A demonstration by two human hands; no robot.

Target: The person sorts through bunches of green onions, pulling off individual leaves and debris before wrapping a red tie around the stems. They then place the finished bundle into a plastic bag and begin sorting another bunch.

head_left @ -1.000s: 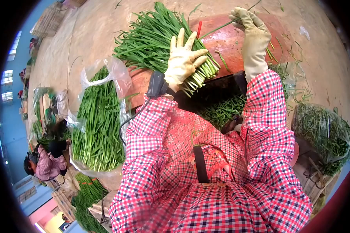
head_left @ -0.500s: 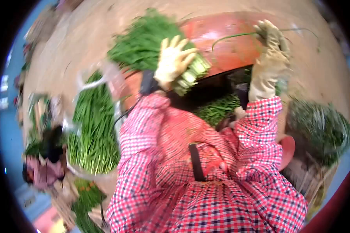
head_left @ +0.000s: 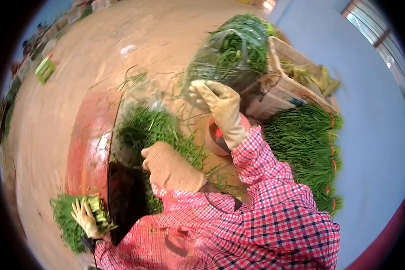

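My left hand (head_left: 85,218), in a cream glove, lies flat with fingers spread on a bunch of long green leaves, apparently garlic chives (head_left: 65,220). The bunch rests at the near end of a red board (head_left: 89,148), its pale cut ends facing right. My right hand (head_left: 218,103), gloved too, is raised above a pinkish-red round container or stool (head_left: 210,146). Its fingers are curled together, and whatever they hold, if anything, is hidden. Loose green leaves (head_left: 155,123) lie between the board and that hand.
A clear bag of greens (head_left: 238,49) stands beyond my right hand. Beside it is a worn crate (head_left: 274,96) with yellowish leaves. Banded green bundles (head_left: 297,148) line the blue wall (head_left: 369,135). A tan knit-covered limb (head_left: 173,168) juts forward. A small green stool (head_left: 45,69) stands far left.
The view has swung to the right. My right hand has gone from the board's side to the loose greens and bag; the long stalk it held no longer shows. My left hand stays on the bunch.
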